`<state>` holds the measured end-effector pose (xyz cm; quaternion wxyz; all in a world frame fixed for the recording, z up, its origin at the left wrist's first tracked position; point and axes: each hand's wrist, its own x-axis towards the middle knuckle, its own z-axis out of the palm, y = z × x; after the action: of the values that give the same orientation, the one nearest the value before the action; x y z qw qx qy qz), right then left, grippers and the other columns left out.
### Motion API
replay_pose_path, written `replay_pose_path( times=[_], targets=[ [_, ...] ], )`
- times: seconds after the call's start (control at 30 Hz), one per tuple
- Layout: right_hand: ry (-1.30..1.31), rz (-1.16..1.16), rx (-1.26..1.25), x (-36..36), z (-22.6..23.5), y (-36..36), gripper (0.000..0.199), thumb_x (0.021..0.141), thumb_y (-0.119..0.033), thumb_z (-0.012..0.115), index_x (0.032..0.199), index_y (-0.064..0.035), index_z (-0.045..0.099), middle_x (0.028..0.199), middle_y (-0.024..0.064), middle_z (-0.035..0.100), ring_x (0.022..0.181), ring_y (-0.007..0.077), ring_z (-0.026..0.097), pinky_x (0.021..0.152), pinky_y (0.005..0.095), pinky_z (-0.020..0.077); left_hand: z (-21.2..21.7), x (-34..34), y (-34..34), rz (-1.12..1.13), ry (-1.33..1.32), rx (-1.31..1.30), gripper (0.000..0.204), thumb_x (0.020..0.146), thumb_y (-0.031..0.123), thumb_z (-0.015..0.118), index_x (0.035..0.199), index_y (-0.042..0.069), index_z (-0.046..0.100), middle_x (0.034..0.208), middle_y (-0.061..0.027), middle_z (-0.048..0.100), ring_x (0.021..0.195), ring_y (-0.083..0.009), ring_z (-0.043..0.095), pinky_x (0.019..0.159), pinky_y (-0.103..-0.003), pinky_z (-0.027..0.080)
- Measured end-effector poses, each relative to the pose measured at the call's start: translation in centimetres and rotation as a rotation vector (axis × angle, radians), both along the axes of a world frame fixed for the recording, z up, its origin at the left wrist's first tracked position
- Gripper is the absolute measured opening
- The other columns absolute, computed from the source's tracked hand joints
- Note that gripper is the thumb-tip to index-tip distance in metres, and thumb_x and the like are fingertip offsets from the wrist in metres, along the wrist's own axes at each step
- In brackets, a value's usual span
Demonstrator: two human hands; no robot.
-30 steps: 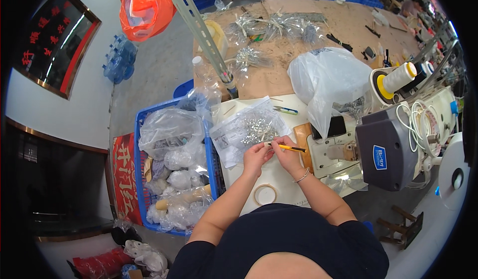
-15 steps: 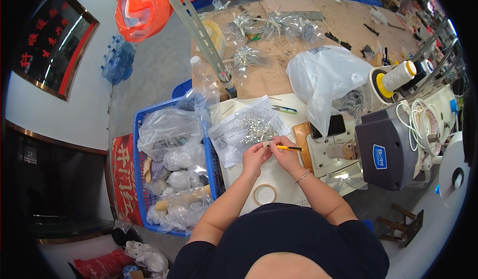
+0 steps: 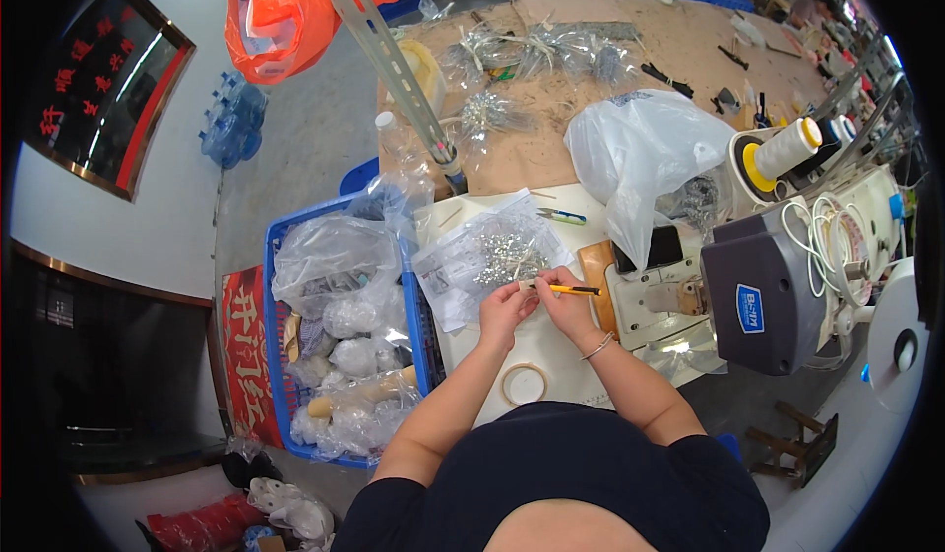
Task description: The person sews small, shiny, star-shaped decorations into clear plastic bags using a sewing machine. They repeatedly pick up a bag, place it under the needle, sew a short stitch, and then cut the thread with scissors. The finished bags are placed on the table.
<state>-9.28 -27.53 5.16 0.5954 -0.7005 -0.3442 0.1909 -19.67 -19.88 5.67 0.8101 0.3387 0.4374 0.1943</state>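
My two hands are close together over the white table top. A yellow pen with a black end (image 3: 576,290) sticks out to the right from my right hand (image 3: 563,308), whose fingers are closed on it. In the pinched fingers of my left hand (image 3: 506,314) is the edge of a small beige piece (image 3: 528,284), perhaps tape; most of it is hidden. Just beyond the fingertips lies a clear bag of small shiny metallic pieces (image 3: 504,255), resting on printed paper sheets (image 3: 443,274). A roll of beige tape (image 3: 524,385) lies close to my body.
Left of the table stands a blue basket (image 3: 425,330) full of clear plastic bags. A sewing machine (image 3: 773,291) is on the right, beside a phone (image 3: 658,248) and a white plastic bag (image 3: 645,143). Snips (image 3: 562,216) lie beyond the papers. A metal post (image 3: 394,69) rises at the far left.
My right hand has shifted very slightly, and the pen's outer end sits a touch farther right. My left hand stays in place with the beige piece.
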Motion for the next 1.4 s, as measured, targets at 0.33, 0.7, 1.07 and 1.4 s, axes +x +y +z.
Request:
replay_pose_path(
  times=[0.33,0.7,1.07,1.4],
  targets=[
    [0.066,-0.014,-0.031,0.3,-0.2,-0.1,0.015,0.083,-0.013,0.061,0.081,0.0002,0.055,0.074,0.0105,0.063,0.066,0.0176,0.061,0.061,0.0292,0.0478,-0.2,-0.1,-0.1,-0.002,0.011,0.005,0.027,0.082,0.007,0.064,0.105,-0.003,0.056,0.095,-0.009,0.064,0.082,-0.0172,0.064,0.075,-0.026,0.054],
    [0.021,0.002,-0.018,0.3,-0.2,-0.2,0.016,0.085,-0.014,0.06,0.081,0.0002,0.054,0.075,0.0095,0.063,0.068,0.0145,0.06,0.062,0.0275,0.047,-0.4,0.0,-0.1,0.011,0.0,-0.002,0.025,0.081,0.006,0.064,0.104,-0.002,0.058,0.095,-0.0086,0.064,0.08,-0.0171,0.065,0.073,-0.026,0.054],
    [0.02,-0.017,-0.059,0.4,0.2,-0.3,0.016,0.083,-0.013,0.061,0.077,0.0002,0.053,0.07,0.0106,0.062,0.063,0.0181,0.06,0.058,0.0303,0.0468,-0.3,-0.1,-0.1,0.007,0.008,-0.004,0.025,0.081,0.006,0.064,0.105,-0.002,0.058,0.095,-0.0082,0.064,0.08,-0.0164,0.064,0.073,-0.025,0.054],
    [0.074,-0.116,-0.032,1.0,0.1,-0.7,0.017,0.086,-0.018,0.059,0.086,-0.0007,0.057,0.074,0.0089,0.062,0.065,0.0155,0.058,0.061,0.0281,0.046,-0.3,-0.2,-0.2,-0.02,0.016,0.007,0.026,0.083,0.007,0.062,0.107,-0.001,0.058,0.097,-0.0078,0.064,0.079,-0.016,0.064,0.071,-0.024,0.054]
  ],
)
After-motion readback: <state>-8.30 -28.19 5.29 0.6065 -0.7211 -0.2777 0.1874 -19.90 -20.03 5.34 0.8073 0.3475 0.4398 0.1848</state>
